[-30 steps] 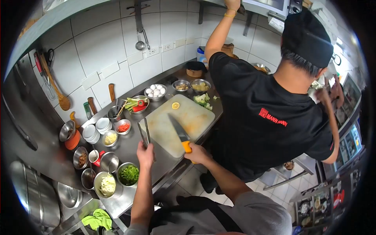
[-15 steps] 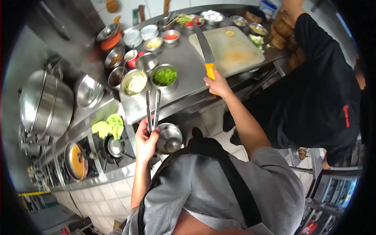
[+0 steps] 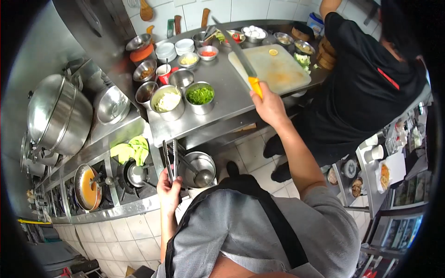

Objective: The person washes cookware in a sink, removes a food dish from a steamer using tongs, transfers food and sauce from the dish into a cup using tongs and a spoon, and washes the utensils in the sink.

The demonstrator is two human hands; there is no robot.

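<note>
My right hand [image 3: 268,103] is closed round the yellow handle of a knife [image 3: 242,59], its blade tilted up over the steel counter and the left edge of the cutting board [image 3: 289,82]. Half a lemon [image 3: 273,52] lies on that board. Metal tongs [image 3: 170,160] are gripped in my left hand [image 3: 169,187], tips pointing up and apart, with nothing between them. Just right of the tongs is a metal pot [image 3: 204,163] with a ladle in it. Beyond the tongs, at the counter's near left end, are a bowl of chopped greens [image 3: 200,96] and a bowl of pale chopped vegetable [image 3: 168,101].
A co-worker in black [image 3: 366,88] stands at the right, one arm raised. A stove [image 3: 113,185] with a pan of orange liquid [image 3: 88,186] and a green cloth [image 3: 132,150] is at the left, below a large steamer pot [image 3: 60,113]. A bowl of eggs [image 3: 254,33] sits at the back.
The view has swung left and down toward the stove. My left hand with the tongs has moved off the counter to beside the pot. The knife is now raised from the board.
</note>
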